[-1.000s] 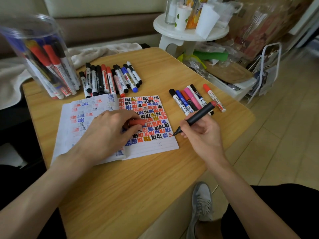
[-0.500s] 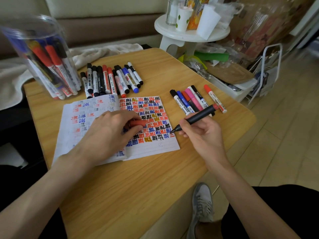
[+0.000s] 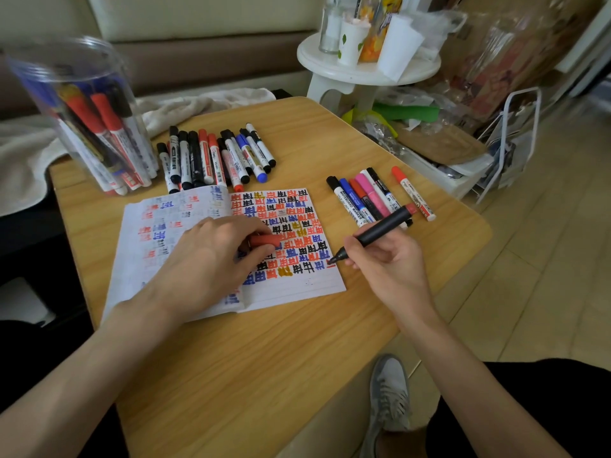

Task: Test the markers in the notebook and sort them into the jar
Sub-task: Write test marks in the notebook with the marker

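An open notebook [image 3: 297, 285] lies on the wooden table [image 3: 264, 375], its right page filled with red, blue, black and yellow marks. My right hand [image 3: 386, 266] grips a black-bodied marker [image 3: 380, 231] with a red end, tip touching the page's right edge beside a fresh red mark. My left hand [image 3: 211, 262] rests on the notebook and holds the red cap [image 3: 264, 240]. A clear jar [image 3: 89, 120] at the far left holds several markers. One group of markers [image 3: 215, 157] lies behind the notebook, another group [image 3: 373, 196] to its right.
A white towel [image 3: 29, 150] lies behind the jar. A white round side table [image 3: 367, 71] with cups and bottles stands at the back right. Bags, a white tray and a wire rack [image 3: 509, 140] crowd the floor at the right. My grey shoe [image 3: 390, 398] shows below the table.
My right hand has brought the marker tip left and down onto the page's right edge, where a small red mark now shows. My left hand has stayed put with the cap.
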`<state>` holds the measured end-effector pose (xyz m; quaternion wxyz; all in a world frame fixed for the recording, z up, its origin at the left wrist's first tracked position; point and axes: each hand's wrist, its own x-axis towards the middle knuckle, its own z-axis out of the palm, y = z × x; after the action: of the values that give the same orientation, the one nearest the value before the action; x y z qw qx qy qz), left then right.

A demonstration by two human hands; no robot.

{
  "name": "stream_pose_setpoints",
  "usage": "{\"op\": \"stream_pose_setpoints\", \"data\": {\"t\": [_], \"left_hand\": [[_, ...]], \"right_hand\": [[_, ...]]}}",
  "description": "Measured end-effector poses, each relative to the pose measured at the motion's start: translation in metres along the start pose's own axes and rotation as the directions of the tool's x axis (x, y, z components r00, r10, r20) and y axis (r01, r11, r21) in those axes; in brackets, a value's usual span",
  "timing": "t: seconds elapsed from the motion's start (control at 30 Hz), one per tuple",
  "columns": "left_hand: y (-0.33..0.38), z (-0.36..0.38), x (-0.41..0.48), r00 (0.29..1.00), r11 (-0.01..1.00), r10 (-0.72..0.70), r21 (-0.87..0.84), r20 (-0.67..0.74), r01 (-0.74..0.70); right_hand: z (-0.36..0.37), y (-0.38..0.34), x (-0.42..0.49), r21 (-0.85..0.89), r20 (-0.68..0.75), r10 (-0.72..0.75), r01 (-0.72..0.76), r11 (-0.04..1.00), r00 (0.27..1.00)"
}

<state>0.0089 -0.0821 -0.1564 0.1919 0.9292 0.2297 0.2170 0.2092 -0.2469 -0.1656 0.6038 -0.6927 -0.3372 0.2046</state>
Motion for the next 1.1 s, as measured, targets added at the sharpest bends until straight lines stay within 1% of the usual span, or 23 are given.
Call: {"op": "stream_pose_setpoints", "data": {"t": [0.07, 0.27, 0.5, 0.63, 0.87, 1.1], "left_hand": [[-0.0002, 0.0001, -0.0001, 1.000, 1.000, 0.002, 0.002, 0.000, -0.002], [-0.0006, 0.0001, 0.0000, 1.000, 1.000, 0.006, 0.004, -0.005, -0.006], [-0.0008, -0.0003, -0.0002, 1.000, 1.000, 0.006, 0.005, -0.007, -0.006], [-0.0009, -0.0002, 0.0000, 1.000, 1.000, 0.010, 0.006, -0.005, -0.010], [0.0004, -0.0012, -0.0003, 1.000, 1.000, 0.006, 0.006, -0.007, -0.006], [-0.0005, -0.0012, -0.0006, 1.000, 1.000, 0.012, 0.004, -0.003, -0.012]], "right_hand": [[0.0004, -0.0011, -0.0004, -0.001, -0.001, 0.007, -0.007, 1.000, 1.000], [0.0009, -0.0012, -0.0005, 0.074, -0.045, 0.048, -0.045, 0.996, 0.998], [0.0003, 0.0005, -0.0001, -0.004, -0.035, 0.030, -0.030, 1.000, 0.999], [-0.0001, -0.0006, -0.0008, -0.019, -0.034, 0.036, -0.036, 0.999, 0.999], [0.0009, -0.0030, -0.0001, 0.090, -0.073, 0.091, -0.084, 0.992, 0.993], [0.0011, -0.0024, -0.0008, 0.019, -0.055, 0.049, -0.048, 0.999, 0.997]]}}
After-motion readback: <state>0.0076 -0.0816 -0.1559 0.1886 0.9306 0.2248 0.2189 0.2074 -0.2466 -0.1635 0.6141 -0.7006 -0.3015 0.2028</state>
